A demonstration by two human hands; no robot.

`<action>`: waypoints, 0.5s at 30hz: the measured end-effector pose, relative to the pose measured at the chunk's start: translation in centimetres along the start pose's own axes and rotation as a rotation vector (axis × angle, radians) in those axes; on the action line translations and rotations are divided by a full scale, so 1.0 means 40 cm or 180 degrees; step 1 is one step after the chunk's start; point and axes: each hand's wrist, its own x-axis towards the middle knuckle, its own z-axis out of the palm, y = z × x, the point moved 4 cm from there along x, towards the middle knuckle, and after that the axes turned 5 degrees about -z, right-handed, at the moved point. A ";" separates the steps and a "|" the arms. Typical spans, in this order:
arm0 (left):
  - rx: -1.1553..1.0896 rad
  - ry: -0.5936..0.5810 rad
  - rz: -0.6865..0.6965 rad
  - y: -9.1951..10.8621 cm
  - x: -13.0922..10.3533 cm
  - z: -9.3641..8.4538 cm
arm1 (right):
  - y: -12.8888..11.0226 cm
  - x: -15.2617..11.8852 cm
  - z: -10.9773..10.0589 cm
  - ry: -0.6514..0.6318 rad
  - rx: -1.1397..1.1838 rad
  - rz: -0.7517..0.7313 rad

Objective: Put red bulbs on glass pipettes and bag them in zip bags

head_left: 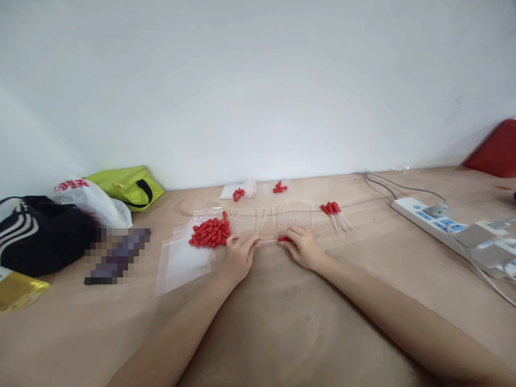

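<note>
A: What are the hands doing?

B: The left hand is pinching a thin clear tube, and the right hand is gripping a red bulb opposite it.

A: Are the two pieces touching?

B: I can't tell; the tube's tip is ending just beside the bulb, and fingers are hiding part of both.

A: What's lying around them?

B: A heap of red bulbs is resting on plastic bags beside the left hand. Two rows of clear tubes are lying just beyond the hands, their outlines blurring (glass or plastic, I'm not judging). Some red-capped tubes are lying farther right.

A: Any writing?

B: Red characters are showing on the white plastic bag, but they're bending illegibly. White stripes are crossing the black bag, which the view is cutting off. Pixelation is masking a dark item.

A: And the edges?

B: The tabletop is meeting the wall behind; its wood is stretching between the forearms and rightward to the power strip, whose adapters are partly leaving view.
</note>
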 end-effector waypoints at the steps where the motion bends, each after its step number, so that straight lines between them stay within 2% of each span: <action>1: -0.0010 0.0013 0.0021 0.001 0.002 0.001 | -0.003 0.000 0.001 -0.0007 0.0012 -0.0058; 6: -0.0042 -0.0037 0.0117 0.005 0.004 0.002 | -0.008 -0.003 0.004 0.0045 0.0134 -0.0226; 15: -0.0126 -0.0116 0.0315 0.012 0.005 0.002 | -0.019 0.002 -0.002 0.0179 0.0686 -0.0186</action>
